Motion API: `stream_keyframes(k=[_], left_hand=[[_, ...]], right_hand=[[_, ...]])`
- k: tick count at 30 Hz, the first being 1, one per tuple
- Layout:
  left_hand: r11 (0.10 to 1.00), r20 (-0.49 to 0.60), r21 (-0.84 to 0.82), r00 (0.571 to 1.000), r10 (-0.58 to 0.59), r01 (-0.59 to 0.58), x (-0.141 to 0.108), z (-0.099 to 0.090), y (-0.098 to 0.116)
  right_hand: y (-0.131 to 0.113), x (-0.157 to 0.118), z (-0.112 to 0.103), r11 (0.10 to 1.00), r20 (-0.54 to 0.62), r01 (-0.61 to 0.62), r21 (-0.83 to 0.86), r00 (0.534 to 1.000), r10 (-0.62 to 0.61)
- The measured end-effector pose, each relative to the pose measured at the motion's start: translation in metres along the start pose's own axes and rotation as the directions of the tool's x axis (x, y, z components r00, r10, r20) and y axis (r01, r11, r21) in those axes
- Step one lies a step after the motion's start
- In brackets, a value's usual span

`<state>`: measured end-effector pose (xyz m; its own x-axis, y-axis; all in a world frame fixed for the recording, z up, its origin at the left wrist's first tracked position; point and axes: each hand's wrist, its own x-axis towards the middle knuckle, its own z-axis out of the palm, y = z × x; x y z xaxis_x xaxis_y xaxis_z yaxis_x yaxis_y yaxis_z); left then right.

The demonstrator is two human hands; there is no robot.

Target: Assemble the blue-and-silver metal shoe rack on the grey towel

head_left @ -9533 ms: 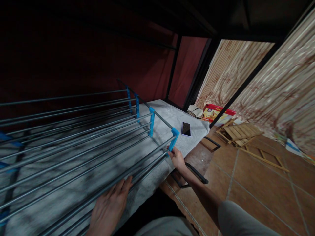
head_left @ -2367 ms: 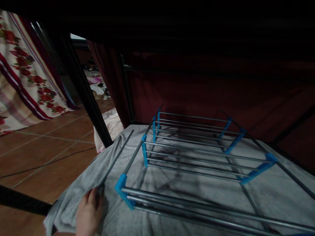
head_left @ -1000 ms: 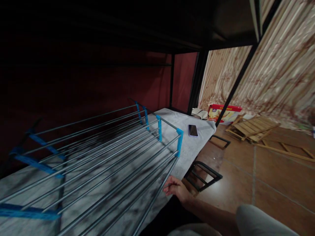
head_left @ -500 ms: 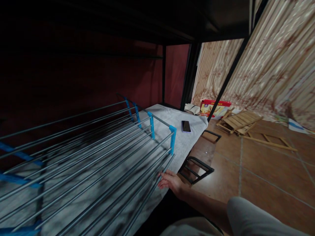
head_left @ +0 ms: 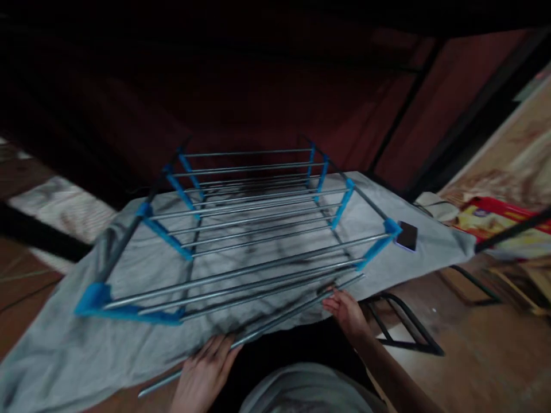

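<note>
On rod [head_left: 284,316], now left hand [head_left: 205,368] too

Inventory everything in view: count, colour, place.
rack: one, grey with blue connectors, on cloth
loose tube: one, grey, both hands
cloth: one, grey, under rack
phone: one, dark screen, right of rack
box: one, red and yellow, far right
pale fabric: count unclear, whitish, far left
metal frames: two, black, lower right
wooden pieces: count unclear, brown, right edge
backdrop: one, dark red, behind rack
left hand, right hand: bare, front
</note>
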<state>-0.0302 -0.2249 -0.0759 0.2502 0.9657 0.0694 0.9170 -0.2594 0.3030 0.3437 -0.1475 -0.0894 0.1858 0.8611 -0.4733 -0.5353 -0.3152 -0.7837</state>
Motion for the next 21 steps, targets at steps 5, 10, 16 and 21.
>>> stream_keyframes(k=[5, 10, 16, 21], left_hand=[[0.997, 0.039, 0.047, 0.997, -0.066, 0.064, 0.004, -0.013, 0.018], [0.995, 0.006, 0.069, 0.997, -0.071, 0.071, -0.005, -0.019, 0.007], [0.983, 0.003, 0.101, 0.988, -0.152, 0.151, -0.03, -0.027, -0.034], [0.954, -0.024, 0.092, 0.959, -0.283, 0.284, -0.044, -0.043, -0.077]], right_hand=[[0.008, 0.01, -0.016, 0.99, 0.032, -0.077, -0.115, 0.996, 0.081], [0.016, 0.01, -0.02, 0.964, 0.102, -0.182, -0.194, 0.974, 0.204], [0.029, -0.009, 0.01, 0.909, 0.268, -0.334, -0.248, 0.878, 0.396], [0.034, -0.022, 0.048, 0.898, 0.373, -0.385, -0.215, 0.817, 0.439]])
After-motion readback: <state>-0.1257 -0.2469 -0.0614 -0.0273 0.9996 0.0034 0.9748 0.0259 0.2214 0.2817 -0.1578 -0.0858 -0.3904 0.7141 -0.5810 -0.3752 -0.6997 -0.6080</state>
